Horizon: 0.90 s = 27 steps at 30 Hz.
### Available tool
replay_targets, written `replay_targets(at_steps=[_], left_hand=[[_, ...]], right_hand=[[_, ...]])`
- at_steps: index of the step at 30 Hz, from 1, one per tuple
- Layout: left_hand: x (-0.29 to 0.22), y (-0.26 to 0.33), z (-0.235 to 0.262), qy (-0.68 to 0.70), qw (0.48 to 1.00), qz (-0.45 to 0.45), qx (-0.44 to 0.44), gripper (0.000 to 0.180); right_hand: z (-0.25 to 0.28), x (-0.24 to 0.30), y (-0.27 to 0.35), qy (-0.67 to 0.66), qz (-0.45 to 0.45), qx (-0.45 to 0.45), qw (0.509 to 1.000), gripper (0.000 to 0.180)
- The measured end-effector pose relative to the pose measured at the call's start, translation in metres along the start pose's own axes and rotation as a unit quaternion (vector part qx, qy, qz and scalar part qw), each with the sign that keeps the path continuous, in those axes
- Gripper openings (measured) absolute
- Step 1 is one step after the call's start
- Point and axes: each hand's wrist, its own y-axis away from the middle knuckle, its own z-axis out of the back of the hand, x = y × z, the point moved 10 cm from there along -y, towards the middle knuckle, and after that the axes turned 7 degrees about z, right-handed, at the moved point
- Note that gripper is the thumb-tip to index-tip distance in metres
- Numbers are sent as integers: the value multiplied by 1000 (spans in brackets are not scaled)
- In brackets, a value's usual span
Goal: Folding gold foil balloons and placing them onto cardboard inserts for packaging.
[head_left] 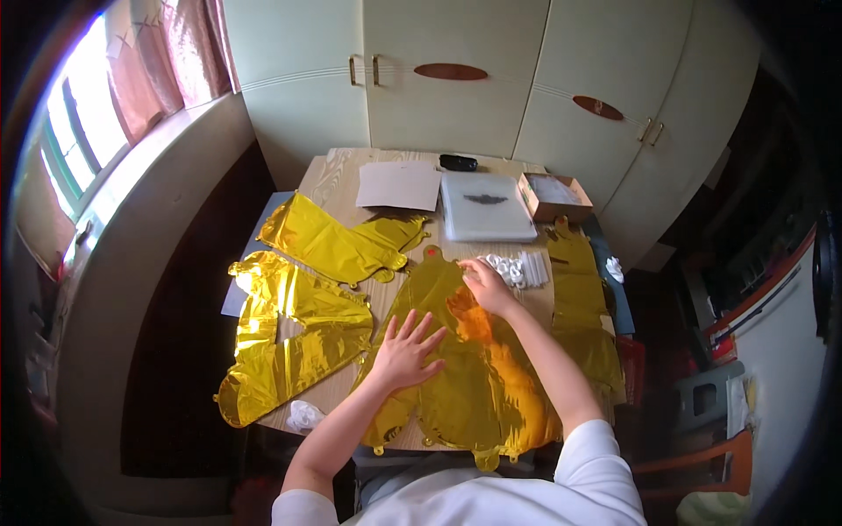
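A flat, uninflated gold foil balloon (456, 386) lies on the wooden table (338, 180) right in front of me. My left hand (405, 349) rests flat on it with fingers spread. My right hand (487, 285) lies on the balloon's upper edge, its fingers pinched near the top, close to a bunch of white straws and small white pieces (519, 270). Two more gold foil balloons lie to the left, one at the upper left (338, 241) and one at the lower left (281, 342). Another gold balloon (579, 298) hangs along the right edge.
At the table's far side lie a sheet of paper (399, 184), a white flat pack (487, 206), an open cardboard box (553, 195) and a small black object (458, 162). Cream cupboards (456, 79) stand behind. A window (83, 123) is on the left.
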Motion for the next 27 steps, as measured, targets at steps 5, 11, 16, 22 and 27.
replay_targets(at_steps=[5, 11, 16, 22, 27], left_hand=[[2, 0, -6, -2, 1000, 6, 14, 67], [1, -3, -3, 13, 1000, 7, 16, 64], [0, -3, -3, 5, 1000, 8, 29, 63], [-5, -4, -1, 2, 1000, 9, 30, 73], [-4, -3, -2, -8, 1000, 7, 26, 79]], right_hand=[[33, 24, 96, 89, -38, 37, 995, 39], [49, 11, 168, 178, -65, 34, 981, 50], [39, 21, 178, 231, -29, 37, 972, 53], [13, 26, 181, 264, 0, 102, 959, 52], [15, 27, 176, 249, -15, 108, 962, 53]])
